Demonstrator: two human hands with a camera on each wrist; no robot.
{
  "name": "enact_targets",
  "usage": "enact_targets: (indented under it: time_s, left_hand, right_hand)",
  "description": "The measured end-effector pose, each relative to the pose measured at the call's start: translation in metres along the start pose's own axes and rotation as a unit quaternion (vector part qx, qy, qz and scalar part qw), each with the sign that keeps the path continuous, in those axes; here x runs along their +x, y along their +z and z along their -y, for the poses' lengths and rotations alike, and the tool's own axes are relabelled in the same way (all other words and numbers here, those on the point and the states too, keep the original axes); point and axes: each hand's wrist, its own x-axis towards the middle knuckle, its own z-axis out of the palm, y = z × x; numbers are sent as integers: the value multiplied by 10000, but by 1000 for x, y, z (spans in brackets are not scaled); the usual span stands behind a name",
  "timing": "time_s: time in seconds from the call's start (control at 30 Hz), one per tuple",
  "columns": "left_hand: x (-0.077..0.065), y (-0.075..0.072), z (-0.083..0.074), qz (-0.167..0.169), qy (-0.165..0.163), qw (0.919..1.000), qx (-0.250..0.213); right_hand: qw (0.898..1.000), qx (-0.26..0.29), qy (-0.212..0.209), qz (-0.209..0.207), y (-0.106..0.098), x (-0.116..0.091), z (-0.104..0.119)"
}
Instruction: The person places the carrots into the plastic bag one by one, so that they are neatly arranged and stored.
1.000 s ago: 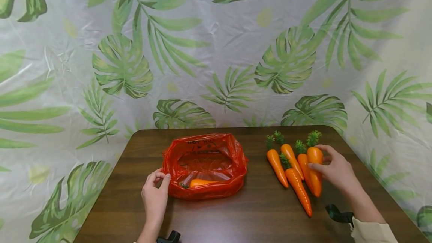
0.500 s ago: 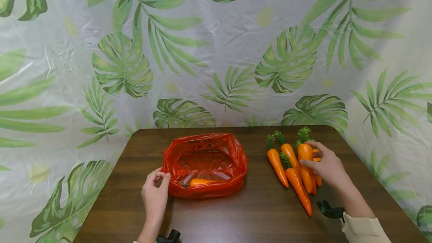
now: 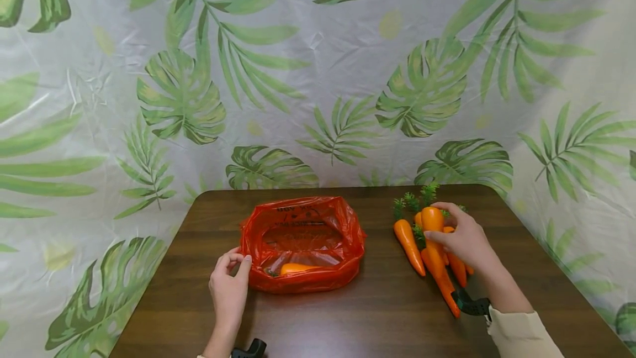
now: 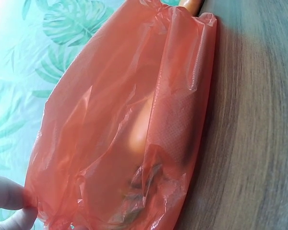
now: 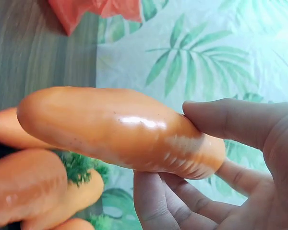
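A red plastic bag (image 3: 318, 283) stands on the table with its mouth spread wide. My left hand (image 3: 229, 286) pinches the left side of its rim between thumb and fingers. Inside lies an orange carrot (image 3: 296, 268), partly hidden by the front wall. In the left wrist view its orange shape (image 4: 140, 129) shows through the thin plastic. My right hand (image 3: 464, 236) grips another carrot (image 5: 110, 127) near its thick top, above the other carrots. Its leafy green top (image 3: 428, 194) points away from me. Several loose carrots (image 3: 409, 246) lie beneath and beside it, some partly covered by the hand.
The dark wooden table (image 3: 328, 327) has rounded far corners. Behind it hangs a leaf-patterned sheet (image 3: 343, 70). Bare tabletop lies between the bag and the carrots. A black wrist mount (image 3: 469, 304) on the right arm overlaps a carrot tip.
My right hand has lifted a carrot from the right side of the pile and carried it left over the others. The left hand and the bag have stayed in place.
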Motion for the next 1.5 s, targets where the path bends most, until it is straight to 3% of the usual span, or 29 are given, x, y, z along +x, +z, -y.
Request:
enact_targets:
  time_s: [0.4,0.7,1.5]
  left_hand:
    - [0,0,-2,-25,8,10000,14]
    - [-1,-1,-3,27,-1,10000,-73]
    - [0,-1,-1,42,-66,10000,-20]
  right_hand:
    - [9990,367,-59,249,15,9,17]
    - [9994,142,43,299,23,12,29]
    - [9971,193,-500,541,52,28,80]
